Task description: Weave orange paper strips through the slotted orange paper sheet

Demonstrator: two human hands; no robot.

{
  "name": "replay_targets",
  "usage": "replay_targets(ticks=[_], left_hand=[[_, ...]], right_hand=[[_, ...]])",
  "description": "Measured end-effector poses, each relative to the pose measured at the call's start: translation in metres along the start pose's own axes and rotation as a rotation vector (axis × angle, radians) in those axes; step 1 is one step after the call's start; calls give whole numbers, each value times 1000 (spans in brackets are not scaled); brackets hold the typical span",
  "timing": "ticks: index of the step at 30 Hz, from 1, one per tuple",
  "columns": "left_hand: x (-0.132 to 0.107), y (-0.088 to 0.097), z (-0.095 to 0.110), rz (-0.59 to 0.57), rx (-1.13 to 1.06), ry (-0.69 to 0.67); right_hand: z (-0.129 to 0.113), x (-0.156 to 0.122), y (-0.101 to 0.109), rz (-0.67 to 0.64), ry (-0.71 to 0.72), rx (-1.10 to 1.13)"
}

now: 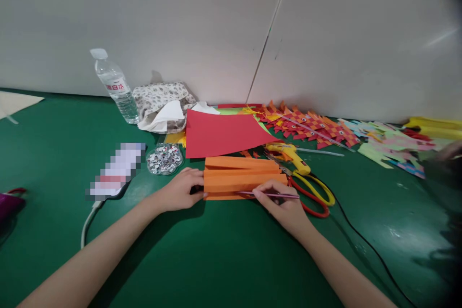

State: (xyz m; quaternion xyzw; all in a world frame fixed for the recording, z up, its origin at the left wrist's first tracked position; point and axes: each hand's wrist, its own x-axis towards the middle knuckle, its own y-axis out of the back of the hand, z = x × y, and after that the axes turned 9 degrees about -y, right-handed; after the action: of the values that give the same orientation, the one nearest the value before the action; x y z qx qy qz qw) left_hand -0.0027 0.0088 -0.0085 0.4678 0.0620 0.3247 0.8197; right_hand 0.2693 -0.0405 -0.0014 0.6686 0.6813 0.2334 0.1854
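A folded orange paper (240,177) lies on the green table (216,260) in front of me. My left hand (182,189) pinches its left edge, fingers closed on the paper. My right hand (279,200) rests at the paper's lower right and grips a thin pink pencil (269,195), its tip lying on the orange paper. A red paper sheet (224,133) lies just behind the orange one.
Scissors with yellow and red handles (312,191) and a yellow glue gun (288,155) lie to the right, with a black cable. A tray of googly eyes (165,159), a phone (115,172), a water bottle (115,85), a cloth pouch (162,106) and woven paper fish (310,125) stand further back.
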Motion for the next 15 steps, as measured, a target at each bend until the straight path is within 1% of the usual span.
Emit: replay_targets(ticks=[4,9,15], left_hand=[[0,1,1,-2,-3,-7],[0,0,1,0,0,9],[0,0,-1,-7,-7,7]], right_hand=[[12,0,18,17,-30,15],[24,-1,40,84,-14,-38],[36,-3,58,131,-43,-31]])
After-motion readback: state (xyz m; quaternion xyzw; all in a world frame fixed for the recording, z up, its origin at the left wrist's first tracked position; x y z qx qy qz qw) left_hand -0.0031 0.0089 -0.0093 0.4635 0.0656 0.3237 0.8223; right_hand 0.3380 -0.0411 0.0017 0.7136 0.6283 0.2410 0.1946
